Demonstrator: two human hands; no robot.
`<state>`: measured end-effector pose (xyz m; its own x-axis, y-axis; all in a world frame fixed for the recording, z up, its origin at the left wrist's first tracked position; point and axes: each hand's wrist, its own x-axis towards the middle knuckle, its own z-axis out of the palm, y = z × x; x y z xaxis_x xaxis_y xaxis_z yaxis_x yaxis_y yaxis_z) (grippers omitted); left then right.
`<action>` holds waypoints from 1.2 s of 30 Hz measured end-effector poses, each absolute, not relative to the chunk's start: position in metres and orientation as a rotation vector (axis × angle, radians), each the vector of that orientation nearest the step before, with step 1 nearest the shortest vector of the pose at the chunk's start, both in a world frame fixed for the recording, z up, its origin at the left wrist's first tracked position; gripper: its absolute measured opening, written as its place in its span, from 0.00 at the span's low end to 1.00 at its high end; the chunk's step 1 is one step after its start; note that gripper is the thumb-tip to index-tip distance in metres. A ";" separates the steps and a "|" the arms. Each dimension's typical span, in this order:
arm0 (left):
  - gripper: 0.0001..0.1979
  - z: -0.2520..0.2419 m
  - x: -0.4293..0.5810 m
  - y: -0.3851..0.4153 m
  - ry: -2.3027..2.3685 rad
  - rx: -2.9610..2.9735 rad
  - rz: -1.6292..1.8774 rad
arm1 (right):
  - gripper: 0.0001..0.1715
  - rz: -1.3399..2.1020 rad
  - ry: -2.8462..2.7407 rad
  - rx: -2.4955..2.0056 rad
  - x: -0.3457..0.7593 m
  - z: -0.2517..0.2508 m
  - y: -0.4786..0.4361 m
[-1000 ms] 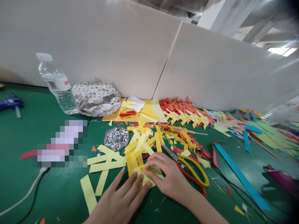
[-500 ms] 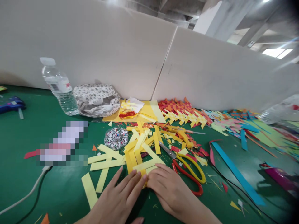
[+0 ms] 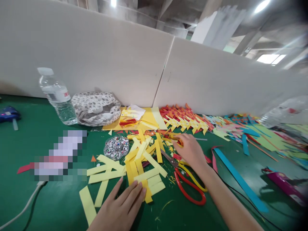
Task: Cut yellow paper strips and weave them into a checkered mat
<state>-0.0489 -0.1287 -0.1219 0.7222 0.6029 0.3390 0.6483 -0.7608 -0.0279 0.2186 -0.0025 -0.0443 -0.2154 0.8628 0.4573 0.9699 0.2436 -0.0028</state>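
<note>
My left hand (image 3: 122, 203) lies flat with fingers stretched out, its fingertips pressing on interlaced yellow and pale-yellow paper strips (image 3: 156, 185). Farther forward, my right hand (image 3: 190, 149) has its fingers closed around a yellow glue gun (image 3: 172, 136), most of which the hand covers. A clear glue stick (image 3: 201, 139) pokes out on the right of that hand. Below my right wrist rest scissors (image 3: 190, 192) with one red and one yellow handle, partly under the forearm. Loose pale-yellow strips (image 3: 106, 176) lie left of the weave, near a round clear dish of googly eyes (image 3: 116, 147).
A water bottle (image 3: 56, 99) and a patterned cloth bundle (image 3: 96, 107) stand along the white partition (image 3: 96, 54). Woven paper fish (image 3: 186, 122) are piled at the back. A purple glue gun (image 3: 286, 186) and blue strip (image 3: 240, 179) lie right; a blurred-out device (image 3: 60, 154) lies left.
My right hand has left the woven strips and moved forward and right onto the yellow glue gun. My left hand stays on the strips. The view has shifted slightly.
</note>
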 end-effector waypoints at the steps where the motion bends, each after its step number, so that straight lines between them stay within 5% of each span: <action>1: 0.23 -0.121 -0.049 -0.128 -1.006 -2.751 -0.479 | 0.08 -0.451 -2.238 -1.690 0.216 -0.046 0.002; 10: 0.18 -0.104 -0.047 -0.123 -0.905 -2.641 -0.478 | 0.09 -0.448 -2.309 -1.502 0.155 -0.046 0.017; 19: 0.24 -0.124 -0.048 -0.127 -0.989 -2.785 -0.439 | 0.12 -0.335 -2.438 -1.215 0.077 -0.046 0.020; 25: 0.31 -0.124 -0.049 -0.128 -1.021 -2.874 -0.435 | 0.14 -0.493 -2.078 -1.663 0.173 -0.043 0.008; 29: 0.32 -0.121 -0.049 -0.128 -1.024 -2.911 -0.385 | 0.26 -0.569 -1.945 -2.130 0.230 -0.053 0.004; 36: 0.32 -0.112 -0.049 -0.129 -1.048 -2.914 -0.330 | 0.20 -0.530 -1.873 -2.282 0.235 -0.066 0.001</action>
<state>-0.0489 -0.1288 -0.1118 0.7510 0.6268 0.2076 0.6325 -0.7732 0.0460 0.2348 0.0012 -0.0656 0.1621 0.9205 0.3556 0.9704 -0.2141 0.1118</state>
